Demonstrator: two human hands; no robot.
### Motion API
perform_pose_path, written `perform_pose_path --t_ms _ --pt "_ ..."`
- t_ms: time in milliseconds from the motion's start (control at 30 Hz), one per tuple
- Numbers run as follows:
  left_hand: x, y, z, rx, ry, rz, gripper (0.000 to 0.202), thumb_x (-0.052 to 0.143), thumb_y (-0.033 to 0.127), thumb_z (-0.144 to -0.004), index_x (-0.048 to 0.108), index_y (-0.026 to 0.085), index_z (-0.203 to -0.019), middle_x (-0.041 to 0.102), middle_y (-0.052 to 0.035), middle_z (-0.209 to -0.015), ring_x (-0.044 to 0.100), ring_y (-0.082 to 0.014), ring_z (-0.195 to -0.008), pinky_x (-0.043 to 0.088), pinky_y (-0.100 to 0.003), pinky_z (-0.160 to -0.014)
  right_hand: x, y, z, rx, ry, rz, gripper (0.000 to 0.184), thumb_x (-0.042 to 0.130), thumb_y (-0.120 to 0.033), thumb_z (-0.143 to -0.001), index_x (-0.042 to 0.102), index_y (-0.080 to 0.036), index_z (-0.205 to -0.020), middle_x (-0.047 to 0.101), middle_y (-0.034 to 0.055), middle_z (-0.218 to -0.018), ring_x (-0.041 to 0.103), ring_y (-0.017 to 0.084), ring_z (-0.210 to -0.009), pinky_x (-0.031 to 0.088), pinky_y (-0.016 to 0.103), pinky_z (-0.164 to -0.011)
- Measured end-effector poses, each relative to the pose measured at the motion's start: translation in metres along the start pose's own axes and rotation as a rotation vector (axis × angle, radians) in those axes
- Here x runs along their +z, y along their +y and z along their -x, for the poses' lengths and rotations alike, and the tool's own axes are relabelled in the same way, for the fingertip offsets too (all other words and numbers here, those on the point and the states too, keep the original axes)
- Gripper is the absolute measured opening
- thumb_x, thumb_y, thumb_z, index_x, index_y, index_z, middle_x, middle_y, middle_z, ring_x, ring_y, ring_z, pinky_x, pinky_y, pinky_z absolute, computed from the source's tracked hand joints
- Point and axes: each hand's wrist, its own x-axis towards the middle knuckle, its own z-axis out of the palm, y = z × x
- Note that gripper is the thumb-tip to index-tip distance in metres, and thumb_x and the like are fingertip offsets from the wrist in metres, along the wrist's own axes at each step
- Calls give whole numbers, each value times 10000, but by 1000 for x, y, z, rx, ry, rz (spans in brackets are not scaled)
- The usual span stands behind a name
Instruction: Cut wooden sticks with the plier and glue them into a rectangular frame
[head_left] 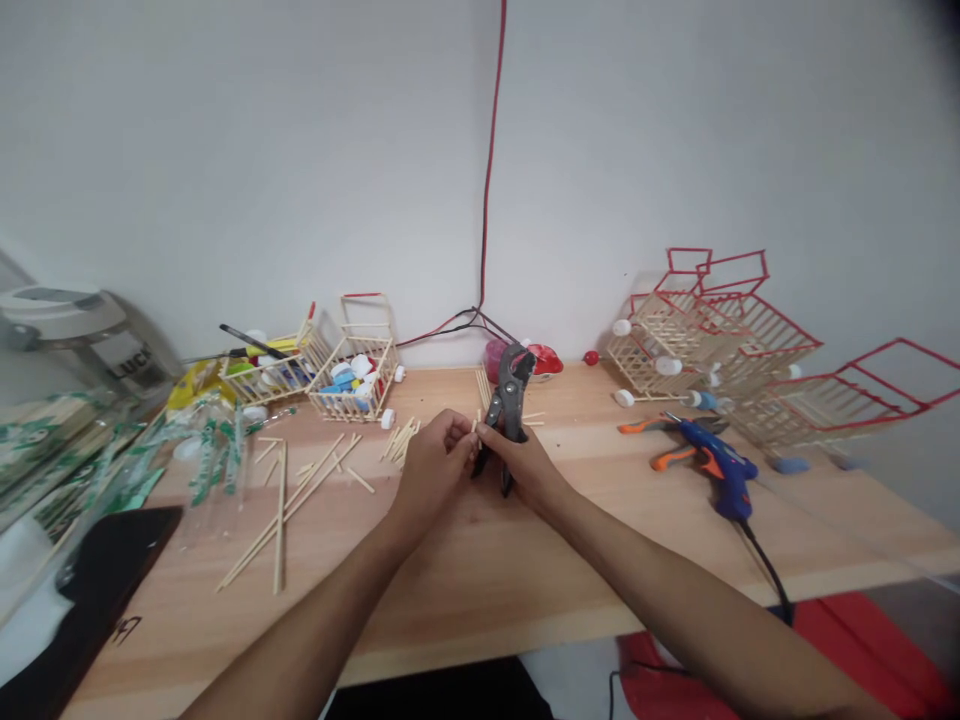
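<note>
Right hand point(529, 465) was wrapped round gray pruning shears point(510, 395), held up over wooden table point(465, 590), pretty much mid-view. Long axis ran away from wearer, leaning bit right; head pointed at wall point(337, 150), black handles back toward near edge. Left hand point(441, 458) had fingertips pinched on short wooden stick point(475, 424), roughly upright, just left of shears. Couldn't tell if right thumb gripped it too. Loose sticks point(280, 520) lay left, blue glue gun point(720, 462) right.
</note>
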Motion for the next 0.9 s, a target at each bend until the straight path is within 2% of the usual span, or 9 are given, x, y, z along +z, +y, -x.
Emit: perform_pose_path --t_ms 133,433,633,900 --pt "-2 -2 -1 -96 -30 191 146 623 293 -754 566 159 -766 587 21 -584 537 -105 -505 411 -211 -507 0 2 1 9 24 28 321 724 -471 -689 593 -187 -758 622 -13 -642 590 153 -606 485 284 -618" --pt "-6 -4 -1 -208 -91 275 170 650 292 -711 586 137 -685 587 13 -535 531 -94 -465 399 -201 -477 -1 8 4 21 97 85 385 754 -509 -628 611 -178 -763 619 1 -632 596 176 -592 472 281 -532" --pt "-7 -8 -2 -225 -87 307 189 679 296 -678 585 132 -675 591 10 -519 534 -91 -451 391 -193 -464 0 9 4 32 86 53 383 758 -499 -648 600 -179 -786 598 -9 -600 558 146 -515 412 246 -440" --pt "-8 -11 -4 -213 -113 310 166 676 265 -676 579 131 -692 594 10 -520 542 -91 -452 403 -193 -466 -1 13 2 31 72 18 344 754 -475 -677 583 -182 -737 575 -25 -601 547 127 -521 424 244 -478"
